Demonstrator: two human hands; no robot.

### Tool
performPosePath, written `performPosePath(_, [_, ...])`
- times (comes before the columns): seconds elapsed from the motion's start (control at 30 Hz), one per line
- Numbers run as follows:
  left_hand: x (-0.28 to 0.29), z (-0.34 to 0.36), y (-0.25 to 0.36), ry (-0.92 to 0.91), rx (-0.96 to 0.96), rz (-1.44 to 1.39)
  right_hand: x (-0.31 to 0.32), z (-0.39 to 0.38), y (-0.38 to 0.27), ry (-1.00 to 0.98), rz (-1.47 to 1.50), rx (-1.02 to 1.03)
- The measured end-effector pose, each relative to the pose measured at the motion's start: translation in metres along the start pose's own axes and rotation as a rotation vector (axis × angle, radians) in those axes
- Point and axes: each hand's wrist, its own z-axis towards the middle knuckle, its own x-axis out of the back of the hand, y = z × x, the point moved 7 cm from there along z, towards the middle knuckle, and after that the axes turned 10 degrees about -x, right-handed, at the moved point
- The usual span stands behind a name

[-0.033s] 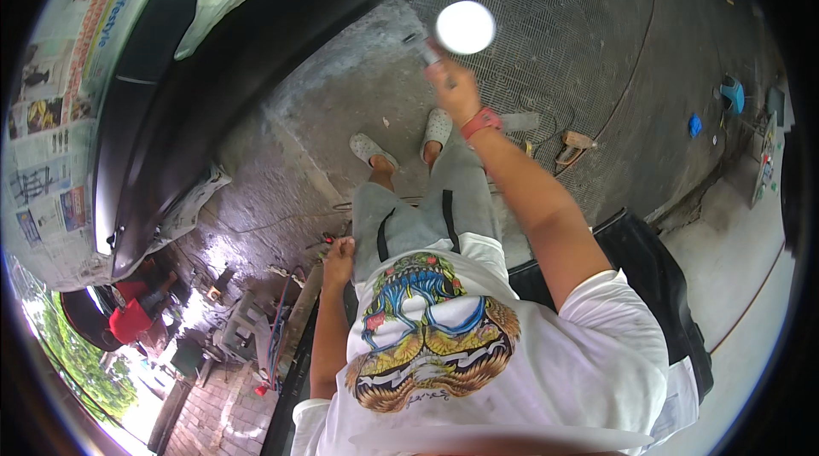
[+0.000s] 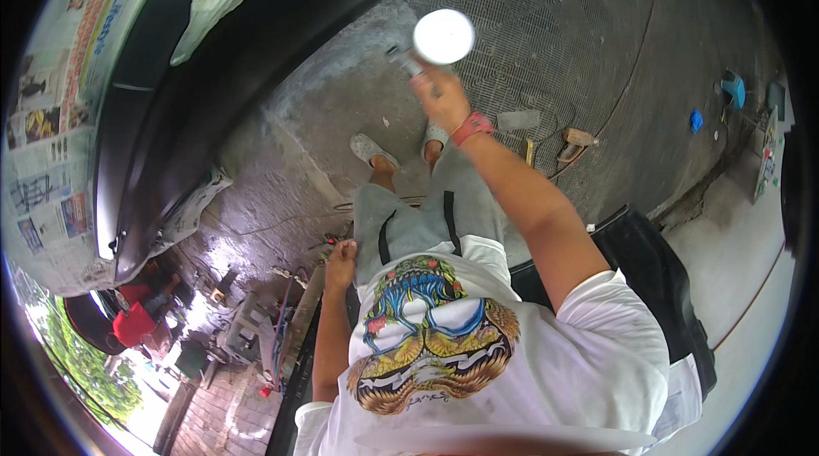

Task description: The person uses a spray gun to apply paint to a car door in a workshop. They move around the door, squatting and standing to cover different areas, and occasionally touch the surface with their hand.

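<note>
My right hand (image 2: 442, 98), with a red band at its wrist, is closed around the handle of a spray gun (image 2: 413, 64). The gun's round white cup (image 2: 444, 36) sits above the hand. Its nozzle end points left, toward a dark, glossy vehicle panel (image 2: 196, 106), with a gap between them. My left hand (image 2: 341, 263) hangs beside my left thigh, its fingers curled in; whatever they may hold is hidden.
Newspaper sheets (image 2: 64, 140) cover the area left of the panel, and a pale crinkled piece (image 2: 223, 0) lies on it. A heat gun-like tool (image 2: 577, 145) lies on the dark patterned floor (image 2: 546, 38). A black moulded part (image 2: 653, 281) is behind my right arm.
My right hand has moved left and slightly nearer to me with the spray gun, its cup shifting the same way. My left hand stays nearly in place.
</note>
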Motion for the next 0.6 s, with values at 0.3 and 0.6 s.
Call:
performPosePath(0.3, [-0.011, 0.016, 0.015, -0.066, 0.008, 0.153, -0.117, -0.091, -0.001, -0.583, 0.048, 0.129])
performPosePath(0.6, [-0.030, 0.043, 0.051, -0.191, -0.071, 0.410, -0.110, -0.075, 0.050, -0.435, 0.143, -0.008])
